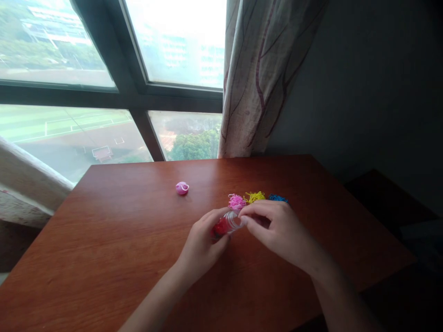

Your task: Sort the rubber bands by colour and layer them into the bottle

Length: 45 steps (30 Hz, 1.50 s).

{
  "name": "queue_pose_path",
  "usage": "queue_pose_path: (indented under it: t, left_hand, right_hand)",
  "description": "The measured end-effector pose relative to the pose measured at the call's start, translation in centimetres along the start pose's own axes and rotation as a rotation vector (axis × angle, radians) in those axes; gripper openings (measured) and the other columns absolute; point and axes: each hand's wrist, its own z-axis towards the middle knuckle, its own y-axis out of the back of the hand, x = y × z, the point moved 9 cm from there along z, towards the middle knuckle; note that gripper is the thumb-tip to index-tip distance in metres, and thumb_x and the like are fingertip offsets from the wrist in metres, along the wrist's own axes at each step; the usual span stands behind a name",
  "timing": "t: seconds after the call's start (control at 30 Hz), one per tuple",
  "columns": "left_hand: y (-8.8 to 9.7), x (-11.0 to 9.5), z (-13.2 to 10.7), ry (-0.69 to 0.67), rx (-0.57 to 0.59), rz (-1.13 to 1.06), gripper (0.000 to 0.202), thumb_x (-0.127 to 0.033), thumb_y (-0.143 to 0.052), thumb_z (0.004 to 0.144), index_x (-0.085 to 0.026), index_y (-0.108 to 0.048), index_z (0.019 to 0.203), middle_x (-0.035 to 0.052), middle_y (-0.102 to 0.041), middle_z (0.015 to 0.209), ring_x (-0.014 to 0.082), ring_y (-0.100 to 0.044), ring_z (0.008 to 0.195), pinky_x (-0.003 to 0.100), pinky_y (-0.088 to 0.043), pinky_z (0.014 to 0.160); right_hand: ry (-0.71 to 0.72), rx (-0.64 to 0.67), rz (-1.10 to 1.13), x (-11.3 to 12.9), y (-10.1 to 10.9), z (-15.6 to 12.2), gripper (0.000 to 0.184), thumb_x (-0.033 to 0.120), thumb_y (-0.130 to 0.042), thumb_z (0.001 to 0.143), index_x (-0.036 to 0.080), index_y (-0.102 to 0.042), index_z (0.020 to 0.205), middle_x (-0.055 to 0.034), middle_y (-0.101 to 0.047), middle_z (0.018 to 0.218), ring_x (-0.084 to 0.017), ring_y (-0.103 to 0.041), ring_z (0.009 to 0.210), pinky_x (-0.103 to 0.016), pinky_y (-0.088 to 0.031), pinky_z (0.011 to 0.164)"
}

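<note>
My left hand (206, 242) is wrapped round a small clear jar (228, 222) with red stuff inside. The jar lies tilted, its ribbed mouth towards the right. At that mouth, the thumb and fingertips of my right hand (277, 226) are pinched together; whatever is between them is too small to make out. Just beyond the hands lie a pile of thin pink loops like rubber bands (236, 201), a yellow pile (255, 197) and a blue pile (278, 198), the last partly hidden by my right hand.
A round pink object with a white loop on it (182, 187) sits farther back on the brown wooden table (114, 240). Behind the table stand a window (138, 97) and a patterned curtain (256, 78). A dark wall is on the right.
</note>
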Motion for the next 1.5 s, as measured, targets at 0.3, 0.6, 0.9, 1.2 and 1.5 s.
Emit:
queue_pose_path:
  t: [0.3,0.6,0.9,1.2,1.5]
  left_hand:
    - [0.6,1.6,0.2,0.066,-0.071,-0.287,0.035,-0.024,-0.07,0.082,-0.018,-0.061,0.115,0.0077,-0.066,0.106,0.0183,-0.061,0.092,0.029,-0.05,0.085]
    - [2.6,2.2,0.5,0.041,-0.165,-0.147,0.035,-0.024,-0.069,0.082,-0.018,-0.058,0.114,0.0074,-0.065,0.111,0.0197,-0.062,0.099,0.032,-0.05,0.092]
    - [2.2,2.2,0.4,0.011,-0.116,-0.019,0.031,-0.024,-0.065,0.084,-0.018,-0.059,0.113,0.0061,-0.066,0.101,0.0183,-0.063,0.091,0.03,-0.051,0.086]
    - [2.0,2.0,0.1,0.001,-0.107,0.027,0.029,-0.023,-0.063,0.085,-0.019,-0.057,0.113,0.0049,-0.065,0.101,0.0178,-0.062,0.091,0.03,-0.049,0.087]
    - [2.1,2.3,-0.2,0.014,-0.106,0.039,0.029,-0.024,-0.063,0.085,-0.019,-0.058,0.113,0.0058,-0.066,0.107,0.0195,-0.063,0.1,0.03,-0.049,0.092]
  right_hand:
    - [0.064,-0.164,0.135,1.0,0.8,0.5,0.017,0.018,-0.052,0.093,0.021,-0.068,0.098,-0.0026,-0.066,0.092,-0.016,-0.06,0.083,-0.027,-0.045,0.072]
    - [0.059,-0.157,0.138,0.4,0.1,0.5,0.017,0.018,-0.051,0.093,0.021,-0.068,0.096,-0.0015,-0.067,0.091,-0.015,-0.061,0.081,-0.026,-0.045,0.071]
    - [0.052,-0.149,0.132,-0.1,-0.2,0.2,0.016,0.016,-0.052,0.092,0.02,-0.067,0.093,-0.0019,-0.067,0.091,-0.015,-0.061,0.085,-0.026,-0.045,0.076]
    - [0.009,-0.193,0.057,-2.2,-0.4,0.0,0.017,0.017,-0.051,0.091,0.02,-0.068,0.093,-0.003,-0.069,0.093,-0.016,-0.063,0.086,-0.026,-0.046,0.075]
    - [-0.161,-0.223,-0.371,-7.8,-1.6,0.3,0.023,0.029,-0.047,0.095,0.017,-0.065,0.098,-0.008,-0.067,0.091,-0.021,-0.061,0.081,-0.031,-0.045,0.075]
